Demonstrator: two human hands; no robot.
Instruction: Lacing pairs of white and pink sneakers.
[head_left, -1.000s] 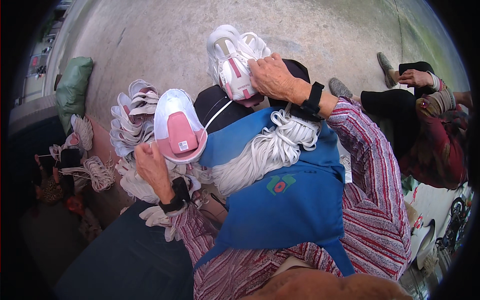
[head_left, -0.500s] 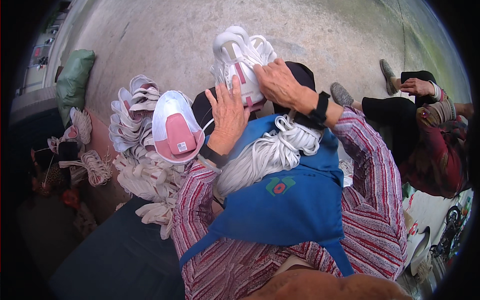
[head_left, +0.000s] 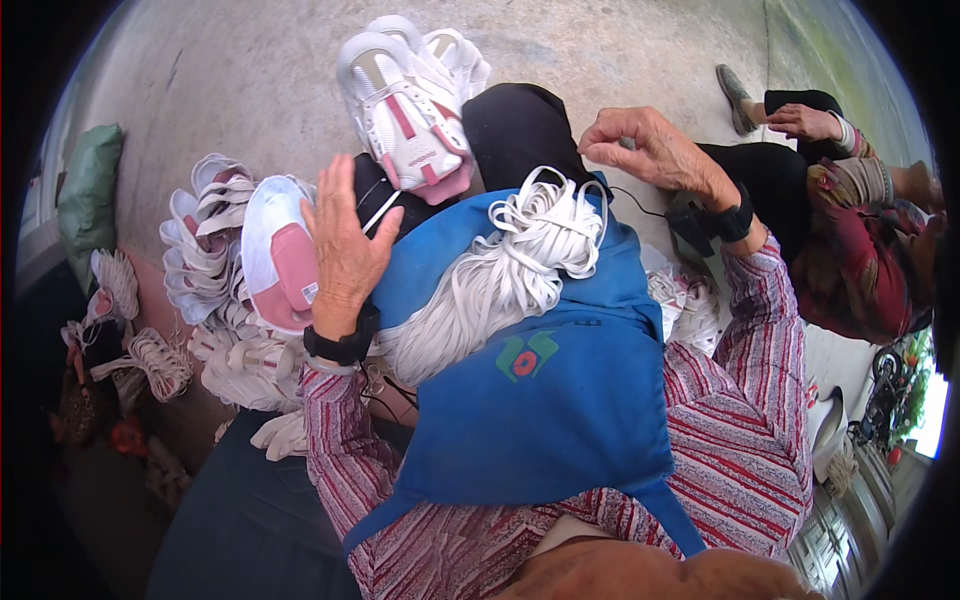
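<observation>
White sneaker uppers with pink and beige trim stand grouped at my black-clad knees. Beside them my left hand is open, fingers spread, in front of a white-and-pink shoe piece that it partly covers. A white lace runs between this hand and the nearest upper. Away to the right, my right hand hangs in the air with its fingers bent inward; what they hold, if anything, is hidden. A thick bundle of white shoelaces lies across the blue apron on my lap.
Stacked shoe uppers sit at my left, with more lace bundles beyond. A green sack stands at the far left. Another person sits close on the right. White shoe pieces lie beside my right thigh.
My right hand has left the upper and moved right, clear of it. My left hand has come off the upper too, fingers spread. The whole view has shifted, with most things further left.
</observation>
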